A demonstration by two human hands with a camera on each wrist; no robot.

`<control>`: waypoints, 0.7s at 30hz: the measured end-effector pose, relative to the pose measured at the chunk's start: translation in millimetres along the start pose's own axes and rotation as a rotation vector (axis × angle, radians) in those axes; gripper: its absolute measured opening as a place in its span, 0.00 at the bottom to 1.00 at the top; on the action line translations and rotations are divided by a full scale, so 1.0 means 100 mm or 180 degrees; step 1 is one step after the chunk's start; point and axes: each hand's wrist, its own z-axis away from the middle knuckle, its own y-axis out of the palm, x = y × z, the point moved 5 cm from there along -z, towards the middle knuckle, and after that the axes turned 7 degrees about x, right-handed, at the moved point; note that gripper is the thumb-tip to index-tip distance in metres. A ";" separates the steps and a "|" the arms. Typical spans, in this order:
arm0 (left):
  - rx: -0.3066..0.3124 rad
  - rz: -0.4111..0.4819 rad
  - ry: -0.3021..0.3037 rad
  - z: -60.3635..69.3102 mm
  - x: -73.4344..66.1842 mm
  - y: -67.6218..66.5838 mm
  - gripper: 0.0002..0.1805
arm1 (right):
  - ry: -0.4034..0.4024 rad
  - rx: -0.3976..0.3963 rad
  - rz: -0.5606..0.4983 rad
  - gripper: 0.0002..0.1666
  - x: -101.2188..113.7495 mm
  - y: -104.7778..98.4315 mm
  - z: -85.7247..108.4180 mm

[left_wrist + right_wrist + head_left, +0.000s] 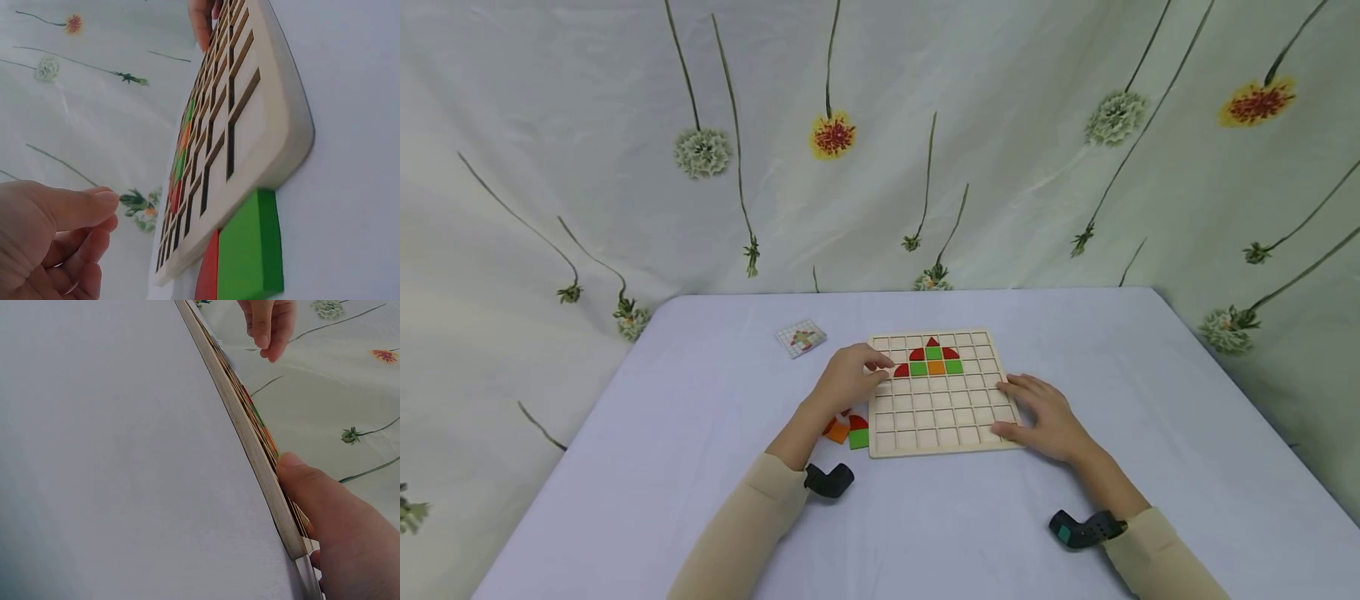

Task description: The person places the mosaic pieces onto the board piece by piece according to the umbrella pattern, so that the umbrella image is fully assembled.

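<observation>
The wooden grid board [936,421] bears a group of red, green and orange pieces [935,354] in its upper rows. Above its left edge hovers my left hand [848,379], fingers loosely bent, thumb near the index finger; the left wrist view shows the same hand [56,244] with no piece visible in it. My right hand [1047,417] rests on the board's right edge, fingers spread. In the right wrist view, that hand's thumb [319,494] lies along the board's rim [250,440].
Loose pieces, among them a green one [859,439] and an orange one [837,431], lie by the board's lower left side, partly behind the left wrist. A small patterned card [801,337] is at the back left. A flowered cloth [1015,167] hangs behind the table.
</observation>
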 end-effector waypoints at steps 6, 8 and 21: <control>0.0112 0.0092 -0.0250 0.16 0.19 -0.09 0.09 | -0.0021 0.0007 -0.0002 0.41 -0.02 0.00 0.00; 0.0192 0.0063 -0.0326 0.21 0.26 -0.12 0.09 | -0.0012 0.0003 -0.0001 0.41 -0.01 0.00 0.00; 0.0481 0.0175 -0.0308 0.44 0.56 -0.09 0.16 | -0.0024 -0.0003 0.0037 0.41 -0.02 0.01 0.00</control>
